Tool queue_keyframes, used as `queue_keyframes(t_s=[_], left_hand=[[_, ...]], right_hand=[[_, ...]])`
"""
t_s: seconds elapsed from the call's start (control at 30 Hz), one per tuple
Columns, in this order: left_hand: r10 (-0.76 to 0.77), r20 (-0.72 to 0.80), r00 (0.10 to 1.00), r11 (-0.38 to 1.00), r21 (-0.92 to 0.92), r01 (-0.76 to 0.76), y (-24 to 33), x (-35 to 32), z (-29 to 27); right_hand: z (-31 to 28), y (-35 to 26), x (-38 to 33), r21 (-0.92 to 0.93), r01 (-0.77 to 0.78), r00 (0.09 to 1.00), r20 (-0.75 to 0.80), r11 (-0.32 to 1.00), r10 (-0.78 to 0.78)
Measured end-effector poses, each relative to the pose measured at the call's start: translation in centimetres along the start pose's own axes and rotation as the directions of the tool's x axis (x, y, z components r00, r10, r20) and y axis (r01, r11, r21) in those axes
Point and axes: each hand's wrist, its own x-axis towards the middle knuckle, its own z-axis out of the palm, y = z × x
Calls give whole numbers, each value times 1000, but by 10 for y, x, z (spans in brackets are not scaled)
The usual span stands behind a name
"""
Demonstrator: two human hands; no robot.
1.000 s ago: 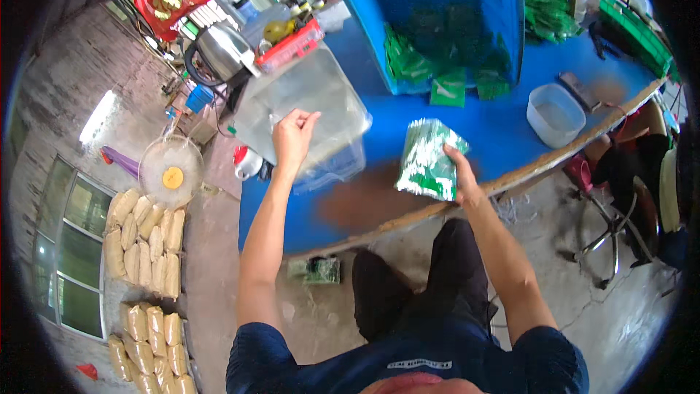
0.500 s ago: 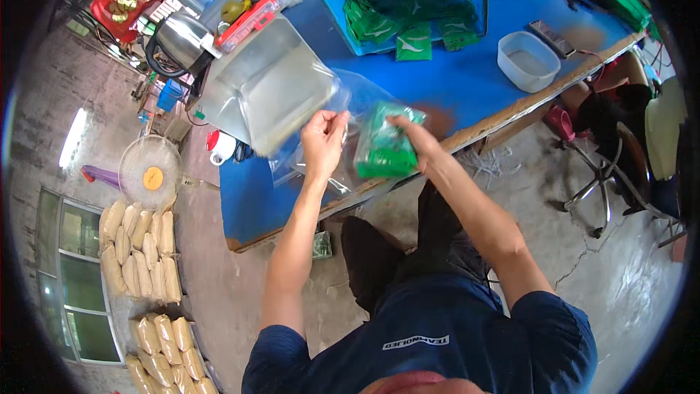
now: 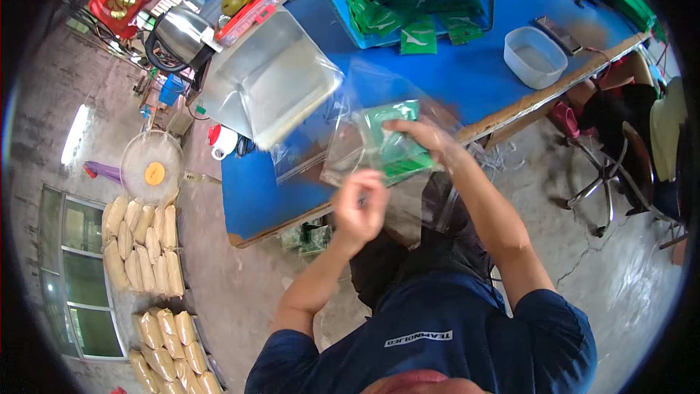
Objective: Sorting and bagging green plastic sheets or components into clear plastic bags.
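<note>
My right hand is closed on a stack of green packets, its thumb lying across the top. A large clear plastic bag spreads around the stack and over part of that hand. Below the stack, my left hand is curled at the bag's lower edge, its fingertips pinched together and somewhat blurred. More flat clear bags lie on the blue table beside it. Glare on the film hides how far the packets sit inside the bag.
A blue bin of green packets opens toward me. Left of it stands a metal tray near a kettle. A translucent tub and a phone-like device lie right. The table's worn edge runs before me.
My left hand has moved down and right, away from the flat bags to below the packets. A clear bag now surrounds the packets and part of my right hand.
</note>
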Motion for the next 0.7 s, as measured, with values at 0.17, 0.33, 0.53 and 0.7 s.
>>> queue_keyframes(t_s=[0.17, 0.33, 0.53, 0.7], left_hand=[[-469, 144, 872, 734, 612, 294, -134, -18, -82], [-605, 153, 781, 596, 738, 316, -198, 1, -74], [-648, -23, 761, 496, 746, 445, -247, 52, -56], [-52, -213, 976, 850, 503, 155, -193, 118, -32]], right_hand=[[-13, -8, -14, 72, 1, 1000, 14, 997, -2], [0, -12, -25, 160, 6, 994, 105, 987, -23], [-8, -11, -48, 80, 94, 995, 29, 992, -97], [-18, -21, -53, -91, 188, 981, 62, 978, -183]])
